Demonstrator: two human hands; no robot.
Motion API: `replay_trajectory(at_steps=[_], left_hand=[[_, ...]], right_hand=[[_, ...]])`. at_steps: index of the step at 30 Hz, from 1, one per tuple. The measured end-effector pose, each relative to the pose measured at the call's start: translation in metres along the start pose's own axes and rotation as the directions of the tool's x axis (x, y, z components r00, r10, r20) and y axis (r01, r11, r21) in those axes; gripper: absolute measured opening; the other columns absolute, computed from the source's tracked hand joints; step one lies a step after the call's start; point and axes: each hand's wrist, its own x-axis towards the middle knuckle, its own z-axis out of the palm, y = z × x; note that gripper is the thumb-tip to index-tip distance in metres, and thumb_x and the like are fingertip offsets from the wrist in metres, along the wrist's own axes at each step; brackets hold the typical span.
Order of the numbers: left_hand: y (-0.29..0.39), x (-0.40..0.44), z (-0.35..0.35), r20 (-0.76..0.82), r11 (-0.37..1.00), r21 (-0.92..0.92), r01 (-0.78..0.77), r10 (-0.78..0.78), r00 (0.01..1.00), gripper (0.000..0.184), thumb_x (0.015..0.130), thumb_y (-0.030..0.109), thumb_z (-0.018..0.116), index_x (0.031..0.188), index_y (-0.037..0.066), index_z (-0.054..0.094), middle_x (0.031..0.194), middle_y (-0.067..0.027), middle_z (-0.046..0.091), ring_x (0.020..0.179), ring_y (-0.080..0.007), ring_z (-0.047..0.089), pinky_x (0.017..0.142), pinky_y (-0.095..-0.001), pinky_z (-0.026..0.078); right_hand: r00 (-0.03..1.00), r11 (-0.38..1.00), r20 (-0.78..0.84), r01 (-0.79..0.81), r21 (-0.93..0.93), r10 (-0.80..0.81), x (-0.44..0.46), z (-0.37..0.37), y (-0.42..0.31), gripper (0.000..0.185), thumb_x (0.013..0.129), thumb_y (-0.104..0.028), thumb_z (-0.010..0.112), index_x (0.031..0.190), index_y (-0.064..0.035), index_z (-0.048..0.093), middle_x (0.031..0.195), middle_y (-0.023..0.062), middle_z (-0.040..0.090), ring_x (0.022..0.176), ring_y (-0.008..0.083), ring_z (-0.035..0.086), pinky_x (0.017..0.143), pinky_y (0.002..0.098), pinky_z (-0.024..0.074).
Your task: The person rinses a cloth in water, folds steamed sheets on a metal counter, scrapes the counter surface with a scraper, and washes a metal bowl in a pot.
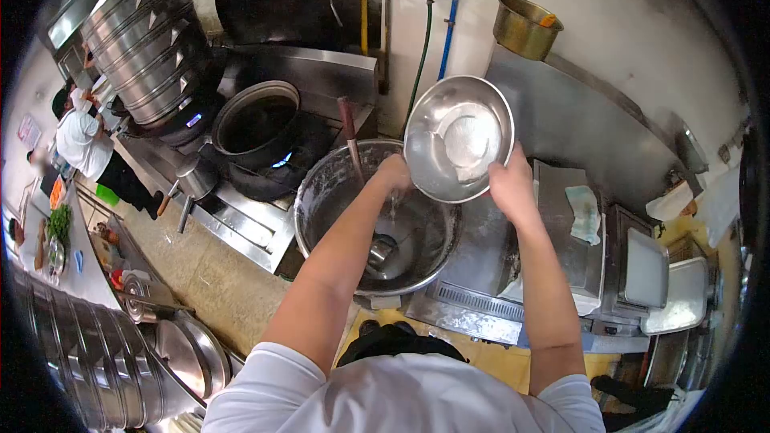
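Note:
My right hand (512, 186) grips the right rim of a shiny steel bowl (425, 152), tilted, with a pale patch on its bottom that I cannot identify. My left hand (393, 174) is beside the bowl's left edge, above a large metal pot (439, 269). Its fingers look curled, and what they hold, if anything, is hidden. Faint pale streaks show just below it. Inside the pot lies a metal ladle-like cup (382, 251), and a tool with a reddish-brown handle (347, 120) leans against the far rim.
A black wok-like pot (257, 120) stands left, near a lit blue flame (281, 161). Stacked steamers (144, 40) rise beyond it. A brass-coloured pot (525, 28) sits on the right ledge. A cloth (583, 214) lies on the right counter. A co-worker (84, 140) stands far left.

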Motion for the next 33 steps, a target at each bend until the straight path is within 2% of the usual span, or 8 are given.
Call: replay_trajectory(at_steps=[2,8,12,16,18,23,28,33], left_hand=[[-0.003,0.004,0.005,0.015,0.937,0.224,-0.268,0.272,0.962,0.041,0.080,0.027,0.071,0.117,0.010,0.074,0.114,-0.0172,0.073,0.105,-0.0357,0.071,0.090,-0.0464,0.057],[-0.004,-0.045,-0.031,0.346,0.961,0.269,-0.071,-0.028,0.938,0.048,0.089,0.030,0.063,0.134,0.013,0.064,0.136,-0.0156,0.064,0.122,-0.0283,0.064,0.095,-0.0430,0.054],[-0.038,-0.070,-0.011,-0.037,0.928,-0.367,-0.063,0.053,0.998,0.051,0.097,0.039,0.058,0.138,0.009,0.059,0.143,-0.0178,0.058,0.130,-0.0367,0.056,0.110,-0.0399,0.043],[-0.069,-0.078,-0.008,0.006,0.980,-0.117,-0.159,0.161,0.987,0.033,0.093,0.027,0.064,0.112,0.000,0.071,0.122,-0.0207,0.069,0.118,-0.0326,0.064,0.098,-0.0389,0.051],[-0.072,-0.100,-0.015,-0.046,0.878,-0.476,-0.046,0.027,0.999,0.024,0.089,0.018,0.064,0.102,-0.001,0.072,0.108,-0.0191,0.073,0.107,-0.0333,0.069,0.090,-0.0373,0.053],[-0.052,-0.154,-0.042,-0.491,0.888,-0.400,-0.228,0.003,0.871,0.016,0.085,0.009,0.061,0.092,0.000,0.073,0.081,-0.0217,0.072,0.084,-0.0388,0.072,0.078,-0.0413,0.056],[-0.017,-0.191,-0.075,-0.303,0.989,-0.123,0.079,-0.113,0.946,0.021,0.085,0.019,0.067,0.096,0.002,0.073,0.097,-0.0231,0.072,0.094,-0.0414,0.070,0.088,-0.0489,0.055],[-0.018,-0.206,-0.054,-0.382,0.943,-0.295,-0.155,0.033,0.923,0.029,0.083,0.016,0.073,0.108,0.002,0.071,0.116,-0.0208,0.070,0.109,-0.0391,0.066,0.097,-0.0471,0.051]], right_hand=[[0.996,0.993,-0.004,0.092,-0.078,-0.093,-0.018,-0.006,-0.034,0.065,0.085,-0.001,0.054,0.148,0.0024,0.038,0.125,0.0369,0.060,0.118,0.0517,0.059,0.102,0.0530,0.0473],[0.930,0.930,-0.028,0.366,-0.027,-0.367,-0.045,0.022,-0.052,0.070,0.086,0.005,0.046,0.155,-0.0014,0.035,0.137,0.0313,0.057,0.126,0.0469,0.056,0.107,0.0465,0.0457],[0.830,0.829,-0.049,0.557,0.047,-0.555,-0.055,0.034,-0.054,0.070,0.084,0.011,0.046,0.152,-0.0050,0.041,0.137,0.0269,0.058,0.122,0.0463,0.059,0.102,0.0484,0.0511],[0.710,0.711,-0.116,0.702,0.032,-0.695,-0.063,0.038,-0.047,0.069,0.082,0.016,0.045,0.148,-0.0049,0.048,0.140,0.0220,0.059,0.123,0.0424,0.061,0.101,0.0462,0.0538],[0.714,0.716,-0.140,0.697,0.043,-0.686,-0.069,0.041,-0.040,0.067,0.083,0.018,0.042,0.147,0.0016,0.047,0.140,0.0231,0.059,0.127,0.0368,0.060,0.106,0.0419,0.0493],[0.768,0.783,-0.258,0.618,0.060,-0.586,-0.084,0.049,-0.019,0.058,0.089,0.016,0.041,0.146,0.0059,0.047,0.141,0.0202,0.060,0.127,0.0296,0.061,0.106,0.0342,0.0473],[0.942,0.928,-0.310,0.223,0.298,-0.127,-0.108,0.051,-0.003,0.040,0.096,0.006,0.050,0.135,0.0075,0.054,0.124,0.0128,0.066,0.108,0.0193,0.062,0.096,0.0312,0.0475],[0.947,0.876,-0.301,0.048,0.480,0.113,-0.119,0.050,0.035,0.041,0.089,0.006,0.056,0.129,0.0049,0.056,0.121,0.0119,0.067,0.105,0.0194,0.063,0.097,0.0307,0.0460]])
